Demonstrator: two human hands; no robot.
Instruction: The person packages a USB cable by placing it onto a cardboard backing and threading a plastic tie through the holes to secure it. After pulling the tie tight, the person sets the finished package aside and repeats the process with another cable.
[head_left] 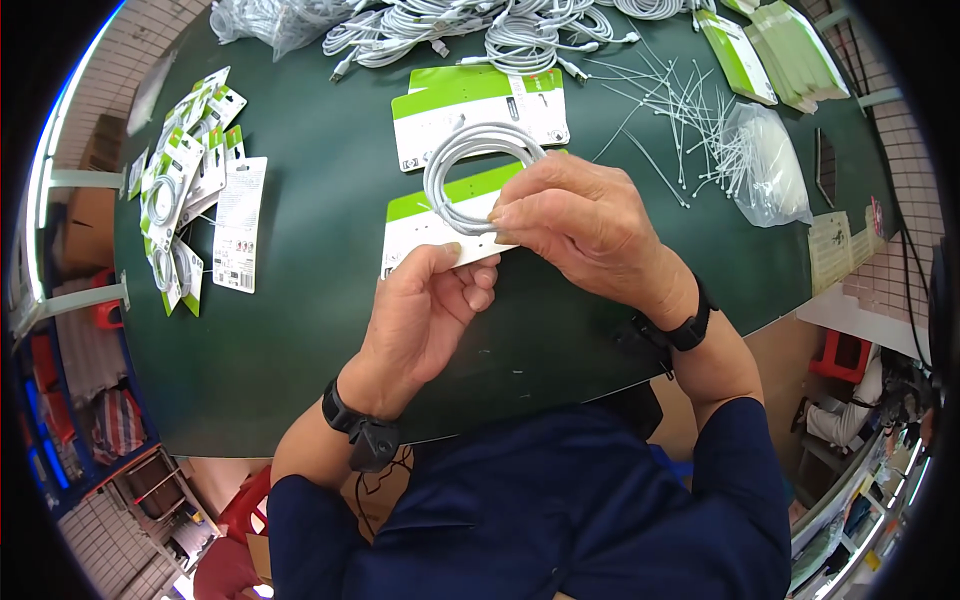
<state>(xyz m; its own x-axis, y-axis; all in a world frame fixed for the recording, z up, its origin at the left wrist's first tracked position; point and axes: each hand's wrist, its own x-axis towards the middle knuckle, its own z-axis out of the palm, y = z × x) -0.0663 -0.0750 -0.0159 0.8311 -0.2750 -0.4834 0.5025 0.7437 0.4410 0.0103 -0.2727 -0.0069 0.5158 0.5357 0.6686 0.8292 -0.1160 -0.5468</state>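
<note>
Over the middle of the table, my right hand point(590, 225) pinches the lower right of a coiled white cable point(437, 172). The coil lies against a green-and-white cardboard card point(402, 232). My left hand point(430, 310) grips that card at its lower edge, thumb on the front and fingers curled beneath. Part of the card is covered by the coil and my right hand. Just beyond, further green-and-white cards point(415, 125) lie flat on the table, partly behind the coil.
Carded cables point(175, 190) form a pile at the left of the green table point(320, 360). Bundles of white cables point(430, 30) lie at the far edge. Loose white cable ties point(675, 110) spread right of centre beside a plastic bag point(765, 165). Card stacks point(790, 55) stand far right.
</note>
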